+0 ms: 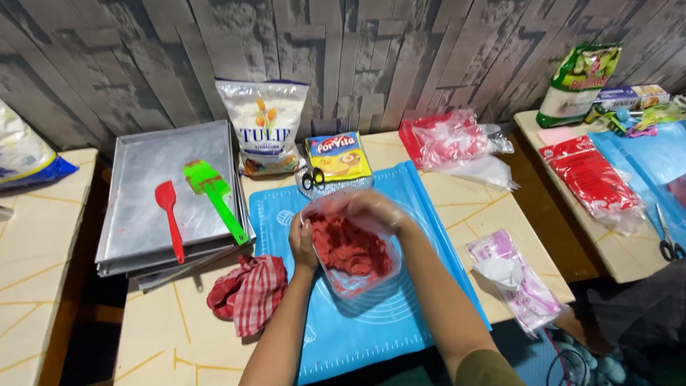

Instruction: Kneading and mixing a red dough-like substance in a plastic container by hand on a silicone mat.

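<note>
Forearms: your two arms come up from the bottom edge and meet over the blue mat [371, 322].
Left hand [302, 241]: you clamp it on the left rim of the clear plastic tub [357, 280].
Right hand [375, 209]: gloved in thin clear plastic, it curls over the tub's far rim, fingers bent down onto the red dough [350, 246].
Dough: one crumbly red mass inside the tub, between your hands, on the mat's middle.
Cloth: one red checked cloth [246, 289], just left of the mat.
Scissors: two pairs, one black-handled pair [312, 176] at the mat's far edge, one pair [669, 243] on the right table.
Trays: a stack of metal trays [143, 179] to the left, count unclear.
Spatulas: two on the top tray, one red [169, 214], one green [211, 193].
Packages behind: one white flour bag [263, 125] upright against the wall; one flat yellow packet [338, 156] beside it.
Bags right: one red-and-clear bag [446, 139]; one pink bag [518, 279] near the table's edge.
</note>
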